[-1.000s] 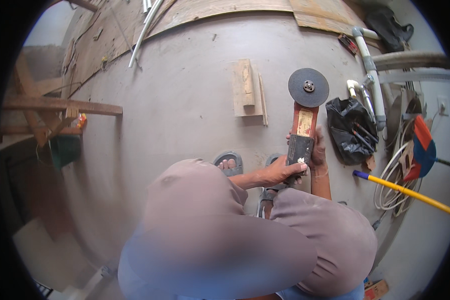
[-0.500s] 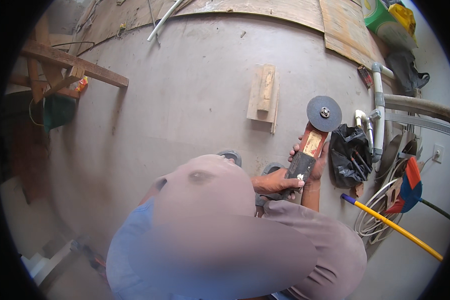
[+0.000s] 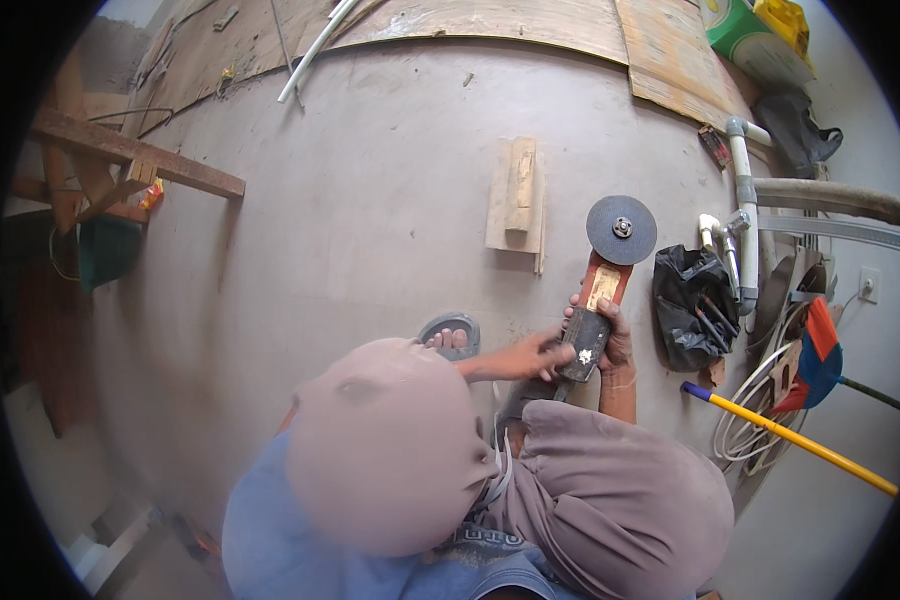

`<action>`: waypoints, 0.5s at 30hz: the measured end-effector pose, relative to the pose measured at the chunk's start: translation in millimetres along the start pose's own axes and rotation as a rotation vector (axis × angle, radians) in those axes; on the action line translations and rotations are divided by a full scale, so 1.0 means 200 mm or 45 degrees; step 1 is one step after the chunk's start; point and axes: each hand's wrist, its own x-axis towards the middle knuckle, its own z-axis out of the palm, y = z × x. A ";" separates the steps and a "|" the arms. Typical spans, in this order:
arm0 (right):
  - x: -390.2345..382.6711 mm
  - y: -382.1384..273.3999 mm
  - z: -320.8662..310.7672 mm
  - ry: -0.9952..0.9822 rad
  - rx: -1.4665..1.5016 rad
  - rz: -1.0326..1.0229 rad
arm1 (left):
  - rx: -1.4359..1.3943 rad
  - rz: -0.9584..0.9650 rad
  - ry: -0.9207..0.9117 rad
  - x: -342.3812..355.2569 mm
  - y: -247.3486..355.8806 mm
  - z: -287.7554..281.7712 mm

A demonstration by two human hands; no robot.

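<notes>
An angle grinder point(image 3: 591, 318) with a dark body, a reddish front and a pale label is held up before my knees. Its round grey disc point(image 3: 610, 228) points away from me, with a metal nut at the centre. My right hand point(image 3: 616, 338) is closed around the body, its thumb along the right side and fingertips showing on the left. My left hand point(image 3: 542, 355) is at the rear left of the grinder; its fingers are smeared by motion, so their grip is unclear.
Wood pieces point(image 3: 517, 200) lie on the floor ahead. To the right are a black plastic bag point(image 3: 685, 320), pipes point(image 3: 742, 215), a coiled white cable point(image 3: 745, 425) and a yellow pole point(image 3: 790, 437). A wooden frame point(image 3: 135, 150) stands left; my sandalled foot point(image 3: 450, 336) is near the grinder.
The grinder has shifted a little left and turned more upright. My left hand has slid back from lying across its body toward the rear left side; the right hand still holds it.
</notes>
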 end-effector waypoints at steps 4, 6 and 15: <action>-0.03 -0.06 -0.02 0.017 -0.028 -0.054 | -0.446 0.096 0.552 -0.04 0.12 -0.18; -0.04 -0.08 -0.04 0.040 -0.030 -0.089 | -0.497 0.209 0.772 -0.02 0.18 -0.25; -0.08 -0.06 -0.14 -0.045 0.162 -0.070 | -0.673 0.318 0.754 0.07 0.33 -0.35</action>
